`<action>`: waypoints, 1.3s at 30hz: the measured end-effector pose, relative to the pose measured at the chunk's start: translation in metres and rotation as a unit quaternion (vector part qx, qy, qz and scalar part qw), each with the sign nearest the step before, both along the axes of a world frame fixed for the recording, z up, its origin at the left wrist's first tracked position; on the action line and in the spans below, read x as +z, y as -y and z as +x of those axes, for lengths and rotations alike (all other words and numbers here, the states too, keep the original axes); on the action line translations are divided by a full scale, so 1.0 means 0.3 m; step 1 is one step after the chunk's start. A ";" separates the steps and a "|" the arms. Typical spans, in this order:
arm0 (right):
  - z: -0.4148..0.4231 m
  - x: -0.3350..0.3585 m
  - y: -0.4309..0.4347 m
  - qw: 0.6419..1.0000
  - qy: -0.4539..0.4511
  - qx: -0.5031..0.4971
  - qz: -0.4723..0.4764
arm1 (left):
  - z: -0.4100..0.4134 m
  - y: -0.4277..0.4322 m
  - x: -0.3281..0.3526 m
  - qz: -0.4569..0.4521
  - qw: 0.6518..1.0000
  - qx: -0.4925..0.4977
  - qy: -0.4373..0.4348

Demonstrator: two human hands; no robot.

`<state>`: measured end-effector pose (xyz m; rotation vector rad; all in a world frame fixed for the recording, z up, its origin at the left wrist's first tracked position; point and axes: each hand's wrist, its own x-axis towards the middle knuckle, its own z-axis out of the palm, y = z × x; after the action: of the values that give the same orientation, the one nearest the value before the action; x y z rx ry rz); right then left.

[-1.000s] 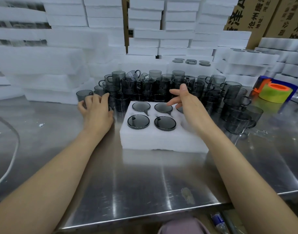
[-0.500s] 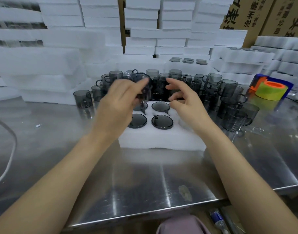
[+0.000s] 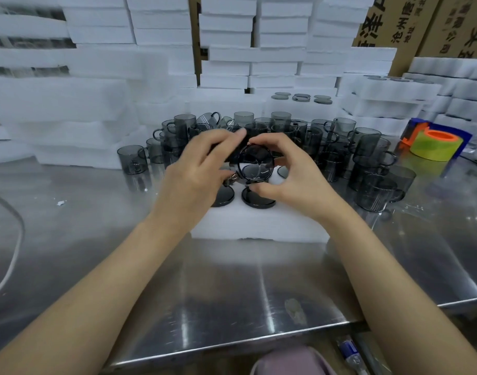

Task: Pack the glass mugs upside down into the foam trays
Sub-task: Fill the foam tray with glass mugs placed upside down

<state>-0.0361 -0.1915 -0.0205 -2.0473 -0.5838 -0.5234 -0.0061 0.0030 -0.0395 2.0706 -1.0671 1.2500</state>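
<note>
Both hands are up over the foam tray (image 3: 259, 226), sharing one held mug (image 3: 254, 166): it is tilted with its mouth facing the camera and is in the air above the tray's back row, clear of the foam. Left hand (image 3: 202, 174) fingers (image 3: 223, 139) are curled round the mug's left side and top. Right hand (image 3: 294, 174) has thumb and forefinger wrapped on the rim's right side, so both are grasping the mug. The tray sits mid desk (image 3: 232, 293), with its near edge square to the person. Inverted mugs (image 3: 259, 198) are already in the front pockets, bases up; another base shows just past the right hand, and the rest of the back row is hidden by the hands. Loose mugs (image 3: 375, 193) crowd tight against the tray's far and right edges, and one lone mug (image 3: 131, 159) stands apart on the left. Foam stacks (image 3: 96, 104) wall off the back. A tape roll (image 3: 434, 146) is far right, well apart from the tray. Cardboard boxes (image 3: 421, 23) are at top right. A cable (image 3: 15, 239) curves along the left side. There is a bare steel stretch between the tray and the desk's front edge, and more bare steel left of the tray.
</note>
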 end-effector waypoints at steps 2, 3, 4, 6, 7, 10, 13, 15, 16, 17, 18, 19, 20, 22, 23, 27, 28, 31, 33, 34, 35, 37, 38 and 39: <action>0.002 0.000 0.001 1.000 -0.008 -0.007 0.006 | 0.004 -0.002 0.003 -0.024 0.999 0.032 -0.003; 0.003 0.000 0.001 1.000 -0.013 -0.007 0.012 | 0.005 -0.005 0.005 -0.030 0.998 0.049 -0.010; 0.004 0.001 0.002 1.000 -0.019 -0.006 0.020 | 0.007 -0.008 0.008 -0.035 0.997 0.064 -0.024; 0.002 0.003 0.001 0.999 -0.029 -0.002 0.039 | 0.008 -0.012 0.011 -0.049 0.993 0.086 -0.064; 0.001 0.004 0.001 0.998 -0.032 -0.002 0.047 | 0.008 -0.013 0.010 -0.054 0.991 0.091 -0.084; 0.000 0.002 -0.001 0.997 -0.043 -0.026 0.057 | 0.019 -0.018 0.000 -0.060 0.984 0.100 -0.132; 0.010 0.005 0.003 0.992 -0.062 -0.083 0.077 | 0.036 -0.027 -0.012 -0.063 0.978 0.098 -0.174; 0.018 0.008 0.012 0.984 -0.072 -0.135 0.087 | 0.044 -0.031 -0.022 -0.066 0.972 0.103 -0.198; 0.022 0.008 0.018 0.980 -0.071 -0.166 0.079 | 0.047 -0.034 -0.026 -0.069 0.970 0.106 -0.209; 0.025 0.008 0.026 0.977 -0.068 -0.193 0.065 | 0.050 -0.035 -0.028 -0.071 0.968 0.108 -0.217; 0.027 0.007 0.036 0.973 -0.066 -0.216 0.050 | 0.053 -0.037 -0.030 -0.074 0.966 0.107 -0.225; 0.028 0.006 0.048 0.969 -0.066 -0.235 0.033 | 0.056 -0.038 -0.031 -0.079 0.963 0.104 -0.235; 0.028 0.005 0.062 0.965 -0.068 -0.253 0.014 | 0.060 -0.038 -0.032 -0.086 0.960 0.097 -0.249; 0.026 0.007 0.091 0.957 -0.080 -0.277 -0.020 | 0.064 -0.037 -0.035 -0.099 0.952 0.082 -0.277; 0.025 0.008 0.104 0.956 -0.085 -0.279 -0.026 | 0.067 -0.037 -0.037 -0.101 0.950 0.081 -0.285; 0.006 0.004 0.116 0.960 -0.077 -0.267 -0.040 | 0.083 -0.040 -0.045 -0.096 0.941 0.088 -0.313; 0.001 0.001 0.111 0.958 -0.066 -0.272 -0.068 | 0.085 -0.040 -0.046 -0.094 0.939 0.090 -0.319; -0.020 -0.002 0.096 0.949 -0.032 -0.295 -0.106 | 0.088 -0.041 -0.047 -0.090 0.937 0.093 -0.323; -0.039 -0.006 0.098 0.944 -0.017 -0.303 -0.127 | 0.088 -0.043 -0.045 -0.095 0.937 0.092 -0.322; -0.046 -0.010 0.102 0.940 -0.026 -0.302 -0.155 | 0.088 -0.044 -0.043 -0.096 0.939 0.090 -0.319; -0.050 -0.013 0.104 0.937 -0.047 -0.296 -0.178 | 0.089 -0.045 -0.041 -0.095 0.940 0.090 -0.316; -0.048 -0.015 0.102 0.933 -0.089 -0.287 -0.197 | 0.090 -0.049 -0.038 -0.093 0.939 0.089 -0.320; -0.047 -0.015 0.100 0.930 -0.092 -0.291 -0.204 | 0.090 -0.051 -0.038 -0.095 0.936 0.089 -0.327; -0.046 -0.013 0.098 0.927 -0.091 -0.295 -0.213 | 0.091 -0.052 -0.039 -0.096 0.933 0.089 -0.335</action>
<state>-0.0498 -0.2208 -0.0245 -2.6669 0.0619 -0.5724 0.0211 0.0187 -0.0511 2.2153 -0.4326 0.5916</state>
